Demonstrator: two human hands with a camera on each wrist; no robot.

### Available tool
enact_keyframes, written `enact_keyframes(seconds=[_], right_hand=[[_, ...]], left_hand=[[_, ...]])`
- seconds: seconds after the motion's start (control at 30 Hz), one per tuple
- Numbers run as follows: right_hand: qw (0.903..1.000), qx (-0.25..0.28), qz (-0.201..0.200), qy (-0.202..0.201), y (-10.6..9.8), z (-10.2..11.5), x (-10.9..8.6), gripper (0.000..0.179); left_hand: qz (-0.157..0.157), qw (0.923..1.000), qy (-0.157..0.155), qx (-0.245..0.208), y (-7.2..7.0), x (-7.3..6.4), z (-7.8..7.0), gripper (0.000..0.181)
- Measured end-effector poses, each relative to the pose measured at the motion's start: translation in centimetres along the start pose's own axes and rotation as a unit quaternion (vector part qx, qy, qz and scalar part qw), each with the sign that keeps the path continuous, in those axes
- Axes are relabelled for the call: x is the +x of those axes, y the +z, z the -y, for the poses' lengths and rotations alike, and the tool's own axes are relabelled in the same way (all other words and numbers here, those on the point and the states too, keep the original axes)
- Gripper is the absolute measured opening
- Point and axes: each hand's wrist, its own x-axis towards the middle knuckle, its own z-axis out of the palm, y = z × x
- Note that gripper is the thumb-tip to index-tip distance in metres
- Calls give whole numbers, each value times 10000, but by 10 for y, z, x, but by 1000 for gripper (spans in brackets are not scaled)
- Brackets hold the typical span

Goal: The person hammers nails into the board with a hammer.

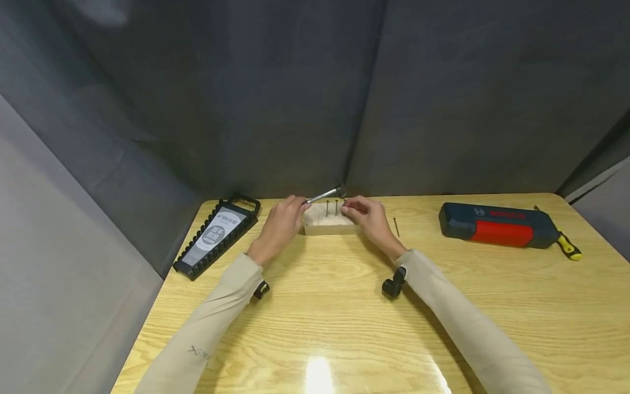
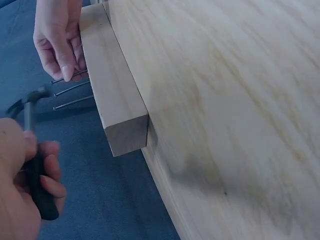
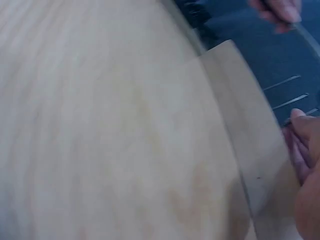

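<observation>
My left hand (image 1: 283, 221) grips the black handle of a small claw hammer (image 1: 323, 195), its metal shaft and head reaching right over a pale wooden block (image 1: 330, 230). Two nails (image 1: 327, 208) stand upright in the block's top. Beside them, my right hand (image 1: 372, 220) pinches a third nail (image 2: 76, 74) between thumb and finger, close over the block. Its lower end is partly hidden by the fingers. In the left wrist view, the hammer head (image 2: 38, 94) hangs near the nail heads, apart from them.
A loose nail (image 1: 396, 226) lies on the table (image 1: 344, 317) right of the block. On the left is a black slotted tool holder (image 1: 216, 235). A dark blue and red Bosch case (image 1: 497, 225) lies on the right, with a yellow-black screwdriver (image 1: 570, 246) partly behind it. Grey curtain (image 1: 295, 98) hangs behind.
</observation>
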Motion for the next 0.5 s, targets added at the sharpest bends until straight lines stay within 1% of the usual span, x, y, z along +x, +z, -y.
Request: enact_keyframes(seconds=[0.07, 0.1, 0.17, 0.2, 0.27, 0.33, 0.4, 0.43, 0.47, 0.5], right_hand=[[9997, 156, 34, 160, -2, 2, 0, 17], [9995, 244, 52, 217, -2, 2, 0, 17], [9990, 355, 81, 246, -4, 2, 0, 18], [9990, 383, 82, 220, -4, 2, 1, 18], [9990, 401, 93, 159, -4, 1, 1, 18], [9989, 442, 80, 123, -3, 0, 1, 17], [9990, 432, 68, 102, -3, 0, 0, 17], [9990, 419, 65, 109, -3, -1, 0, 17], [9991, 408, 69, 114, -3, -1, 0, 18], [9991, 402, 75, 130, -3, -1, 0, 18]], left_hand=[[132, 9999, 8, 86, -1, 0, 0, 21], [151, 9998, 2, 95, -1, 0, 0, 21], [38, 10000, 27, 20, -3, 3, 0, 21], [-106, 9999, 58, -55, -4, 5, 0, 21], [-525, 9981, 68, -325, -8, 10, -1, 21], [-1043, 9922, 55, -675, -12, 16, -2, 21], [-1398, 9852, -18, -991, -13, 19, -2, 22], [-1409, 9833, -82, -1148, -13, 19, -2, 22], [-1315, 9842, -123, -1176, -11, 18, -1, 22], [-1105, 9880, -122, -1070, -9, 16, 0, 22]])
